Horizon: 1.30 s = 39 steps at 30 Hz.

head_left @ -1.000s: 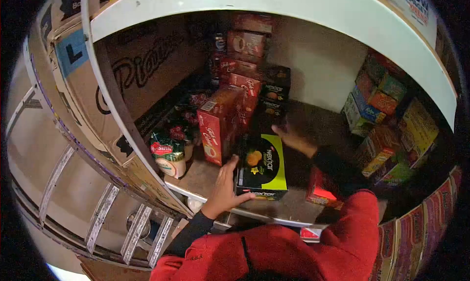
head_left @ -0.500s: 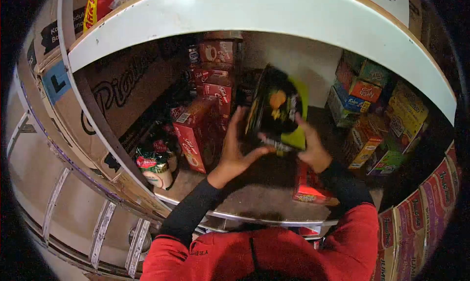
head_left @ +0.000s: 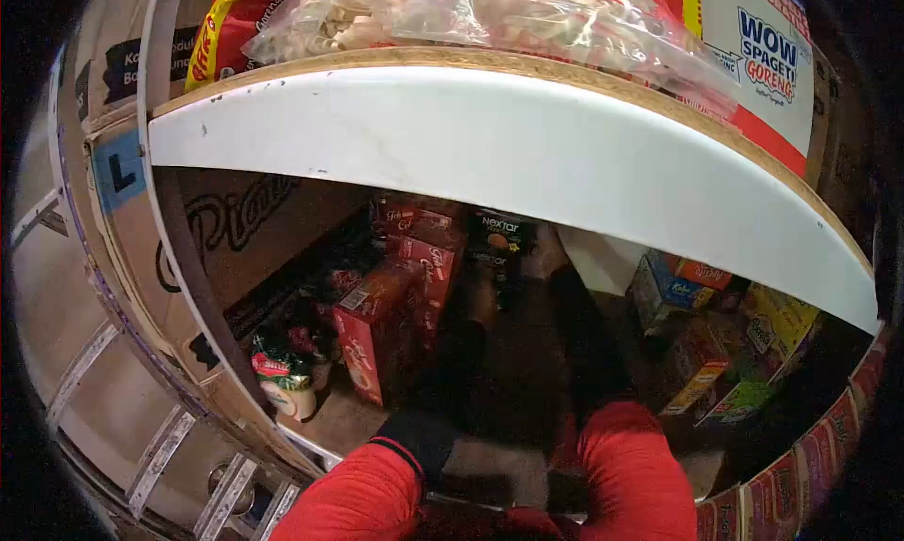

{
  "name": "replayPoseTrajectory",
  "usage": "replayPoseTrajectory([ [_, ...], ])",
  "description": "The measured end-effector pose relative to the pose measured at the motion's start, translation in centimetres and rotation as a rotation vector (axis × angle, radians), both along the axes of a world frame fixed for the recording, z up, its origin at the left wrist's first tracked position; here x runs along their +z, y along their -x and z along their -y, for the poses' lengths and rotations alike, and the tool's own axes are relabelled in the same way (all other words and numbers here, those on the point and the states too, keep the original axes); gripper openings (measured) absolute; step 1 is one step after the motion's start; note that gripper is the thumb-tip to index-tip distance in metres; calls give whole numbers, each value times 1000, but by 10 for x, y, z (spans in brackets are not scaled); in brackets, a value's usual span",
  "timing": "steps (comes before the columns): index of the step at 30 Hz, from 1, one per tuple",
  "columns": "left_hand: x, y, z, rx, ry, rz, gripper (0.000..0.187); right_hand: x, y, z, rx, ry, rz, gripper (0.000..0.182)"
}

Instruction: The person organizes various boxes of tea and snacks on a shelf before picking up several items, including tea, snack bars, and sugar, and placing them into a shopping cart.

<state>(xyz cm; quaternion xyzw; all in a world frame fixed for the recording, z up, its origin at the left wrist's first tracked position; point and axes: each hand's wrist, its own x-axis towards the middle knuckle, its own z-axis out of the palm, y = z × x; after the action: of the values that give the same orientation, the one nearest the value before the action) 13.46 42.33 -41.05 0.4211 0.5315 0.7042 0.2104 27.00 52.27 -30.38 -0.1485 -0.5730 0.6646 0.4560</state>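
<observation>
Deep inside the shelf, a black Nextar box [head_left: 502,228] stands upright at the back, with a second Nextar label showing just below it. My right hand [head_left: 546,251] is at the box's right side, partly lost in shadow. Low on its left side is my left hand [head_left: 483,299], dim and with its fingers hardly showing. Both hands appear to grip the box between them. Left of my left hand rise stacked red boxes [head_left: 428,263], and a larger red box [head_left: 377,324] stands nearer the front.
A white shelf edge [head_left: 508,131] crosses above my arms, with clear bags [head_left: 565,14] on top. At the left front stands a white jar [head_left: 287,395]. Several colourful boxes [head_left: 702,353] are on the right. A cardboard carton [head_left: 273,226] lines the left side.
My hands have carried the black box away from me to the back of the shelf and set it more upright. The view has tilted up, showing more of the upper shelf.
</observation>
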Motion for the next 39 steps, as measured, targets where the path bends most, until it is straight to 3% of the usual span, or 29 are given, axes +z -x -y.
replayPoseTrajectory([
  [1,11,-4,10,-7,-8,6,61,-9,1,-6,7,40,31,65],
  [3,27,-12,28,192,-50,-110,58,-25,0,-20,13,63,80,70],
  [4,35,-17,37,291,-70,-167,57,-32,0,-26,6,20,109,73],
  [6,41,-23,38,432,-102,-249,56,-42,-14,-43,-60,-308,145,77],
  [7,42,-25,37,475,-111,-273,55,-30,-21,-20,-78,-251,228,77],
  [10,46,-24,34,88,-6,98,54,2,-26,62,-122,-63,455,80],
  [12,51,-24,40,-75,-38,268,55,-2,-30,71,-133,16,526,81],
  [15,65,-29,55,-197,-50,542,59,-39,-31,50,101,-92,540,88],
  [18,41,-19,40,-159,-100,349,61,-77,-24,37,29,-279,438,90],
  [20,6,-7,5,-154,-96,335,62,-65,-26,54,-109,-142,687,93],
  [26,65,-16,80,-385,7,453,68,-75,-25,50,-133,-21,752,96],
  [30,8,-5,-33,-458,-252,671,62,4,-26,131,-101,10,603,97],
  [31,-10,-1,-59,-458,-253,671,62,13,-20,130,-274,-67,393,96],
  [33,-39,4,-98,-20,-79,6,59,24,-15,119,-443,-142,179,96],
  [35,-58,4,-125,415,99,-654,61,22,-14,90,-476,-179,457,94],
  [36,-60,2,-130,634,189,-982,63,17,-11,76,-479,-181,458,94],
  [39,-50,10,-123,591,186,-955,72,4,-2,43,-481,-337,525,94],
])
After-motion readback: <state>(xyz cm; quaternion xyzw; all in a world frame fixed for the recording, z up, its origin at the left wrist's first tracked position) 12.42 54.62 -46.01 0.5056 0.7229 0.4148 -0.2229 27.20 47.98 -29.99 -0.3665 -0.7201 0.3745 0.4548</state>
